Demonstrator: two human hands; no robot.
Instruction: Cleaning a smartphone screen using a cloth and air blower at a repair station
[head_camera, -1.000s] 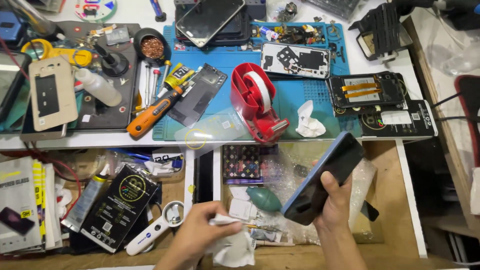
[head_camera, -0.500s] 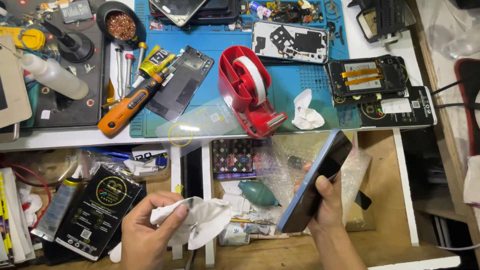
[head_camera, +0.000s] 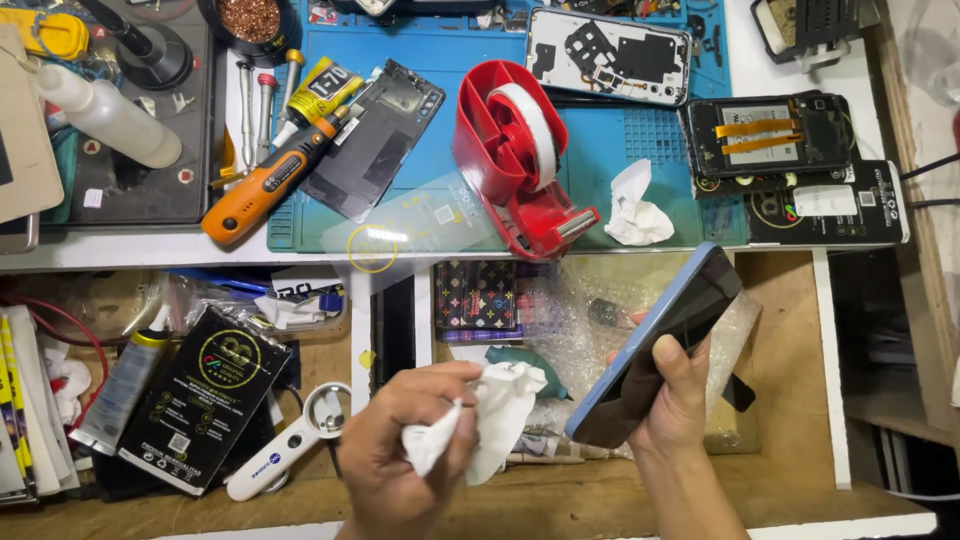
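Left hand (head_camera: 405, 445) moved right since half a second ago, fingers now bunched tight on white tissue (head_camera: 490, 415), closer to blue phone (head_camera: 655, 345). Right hand (head_camera: 675, 395) grips phone, tilted, near-right.

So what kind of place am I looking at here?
Most likely a phone repair bench. Opened phones with their insides bared lie on a blue work mat, beside an orange screwdriver. The right hand holds a blue phone, and the left hand grips a white wipe.
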